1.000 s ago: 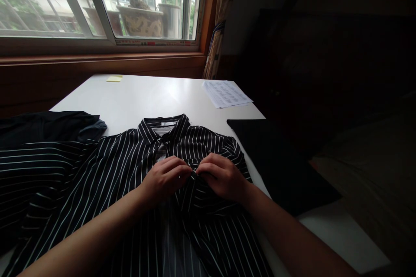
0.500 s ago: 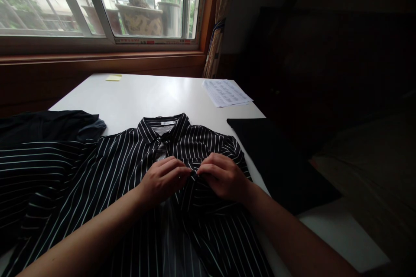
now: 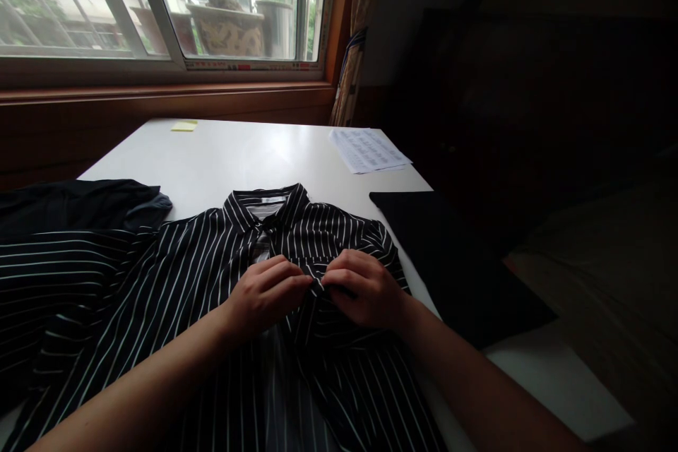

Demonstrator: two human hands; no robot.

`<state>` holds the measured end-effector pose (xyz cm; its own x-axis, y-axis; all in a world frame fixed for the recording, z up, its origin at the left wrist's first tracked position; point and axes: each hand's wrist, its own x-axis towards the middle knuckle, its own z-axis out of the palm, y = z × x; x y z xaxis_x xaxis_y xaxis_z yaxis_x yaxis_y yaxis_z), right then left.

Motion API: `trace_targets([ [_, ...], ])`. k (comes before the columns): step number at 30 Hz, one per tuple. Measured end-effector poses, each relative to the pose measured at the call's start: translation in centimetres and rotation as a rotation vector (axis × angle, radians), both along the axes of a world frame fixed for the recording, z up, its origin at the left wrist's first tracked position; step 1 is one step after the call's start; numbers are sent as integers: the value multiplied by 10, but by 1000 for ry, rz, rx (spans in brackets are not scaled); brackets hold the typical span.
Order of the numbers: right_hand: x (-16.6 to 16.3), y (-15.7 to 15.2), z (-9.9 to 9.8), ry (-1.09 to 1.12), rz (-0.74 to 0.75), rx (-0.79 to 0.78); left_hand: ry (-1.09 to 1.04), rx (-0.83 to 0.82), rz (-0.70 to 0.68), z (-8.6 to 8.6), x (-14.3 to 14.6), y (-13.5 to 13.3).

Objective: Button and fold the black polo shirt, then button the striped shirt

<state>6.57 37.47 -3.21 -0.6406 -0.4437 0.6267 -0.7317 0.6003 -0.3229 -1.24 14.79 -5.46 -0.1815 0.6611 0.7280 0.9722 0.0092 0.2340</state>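
A black shirt (image 3: 195, 275) with white stripes lies face up, its collar (image 3: 268, 208) toward the window and joined at the neck. Below the collar the front hangs partly apart. My left hand (image 3: 270, 293) pinches the shirt's cloth near the chest, fingers closed. Just to its right, my right hand (image 3: 365, 289) pinches a fold of the same shirt, fingertips almost meeting those of the left. Whether a button sits between the fingertips is hidden. One sleeve (image 3: 58, 275) stretches out to the left; the other side bunches under my right hand.
The shirt rests on a white table (image 3: 238, 148). Dark clothing (image 3: 79, 201) lies at the left, and a flat black cloth or mat (image 3: 455, 261) at the right edge. Printed sheets (image 3: 368, 150) and a yellow sticky note (image 3: 183, 126) lie at the back, below a window (image 3: 233, 7).
Almost nothing differs. Both hands keep their pinch at the same spot on the shirt, with only a slight shift in my right hand's fingers.
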Motion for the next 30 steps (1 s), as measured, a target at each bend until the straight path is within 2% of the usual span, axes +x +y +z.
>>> trace_targets([
  [8, 0, 0, -2, 18, -4, 21, 83, 2, -3, 1, 2, -2],
  [22, 2, -1, 3, -30, 42, -22, 58, 10, 8, 1, 2, -2],
  [30, -1, 0, -4, 11, 5, -29, 54, -2, 9, 2, 2, -2],
])
